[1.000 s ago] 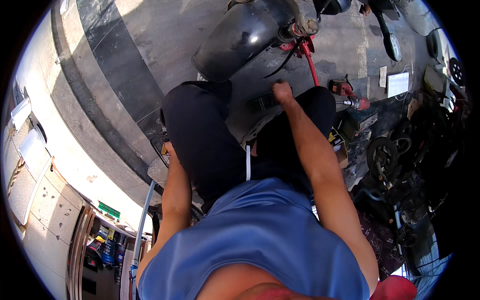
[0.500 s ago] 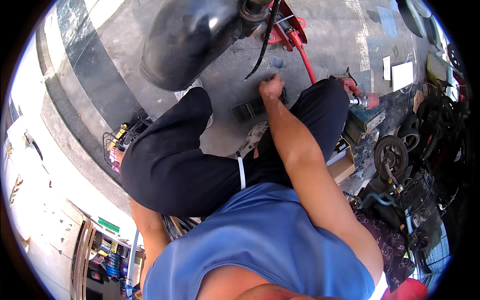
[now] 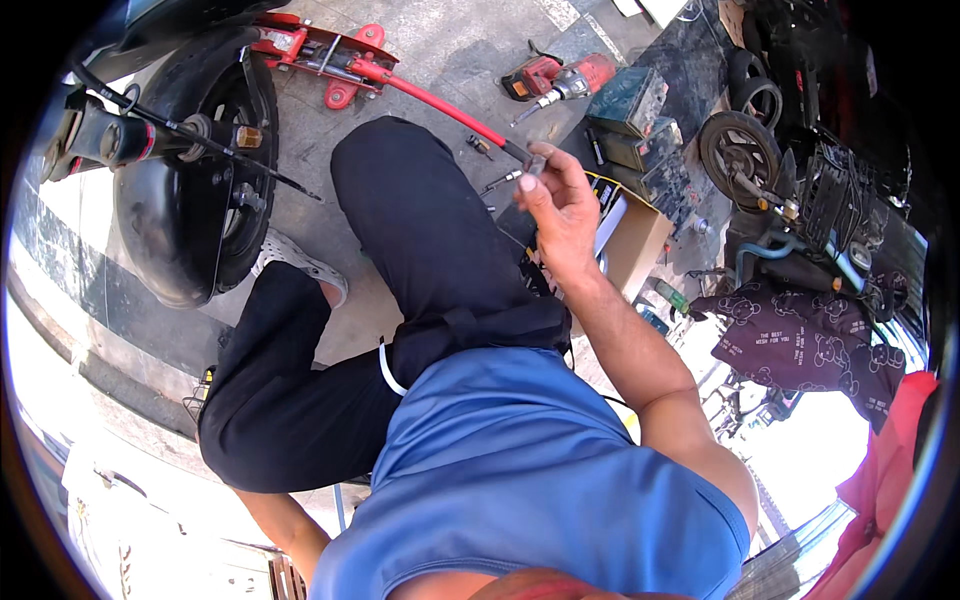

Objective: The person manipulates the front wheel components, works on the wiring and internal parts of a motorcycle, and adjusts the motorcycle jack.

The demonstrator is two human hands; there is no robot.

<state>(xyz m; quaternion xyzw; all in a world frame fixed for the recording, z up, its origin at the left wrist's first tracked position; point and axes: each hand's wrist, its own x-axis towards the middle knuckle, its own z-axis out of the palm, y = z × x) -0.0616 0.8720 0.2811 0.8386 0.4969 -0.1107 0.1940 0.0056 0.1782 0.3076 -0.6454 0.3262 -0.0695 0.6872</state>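
Concrete workshop floor (image 3: 308, 130): a person's right hand (image 3: 568, 215) pinches a small grey metal piece (image 3: 537, 164).
It sits between thumb (image 3: 538, 198) and fingers (image 3: 558, 159), beside the handle (image 3: 450, 113) end of a red floor jack (image 3: 372, 70); contact is unclear. The left hand is hidden; its state cannot be told. Holding this piece appears the step in hand; moving on calls for a steady pinch.

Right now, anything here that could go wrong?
1. The right hand pinches a small grey piece between thumb and fingers; it might slip and get lost on the cluttered floor.
2. That hand overlaps the end of the red jack handle in this view; a knock there could perhaps shift the floor jack.
3. A slim silver tool lies loose beside the right leg; it could get kicked.
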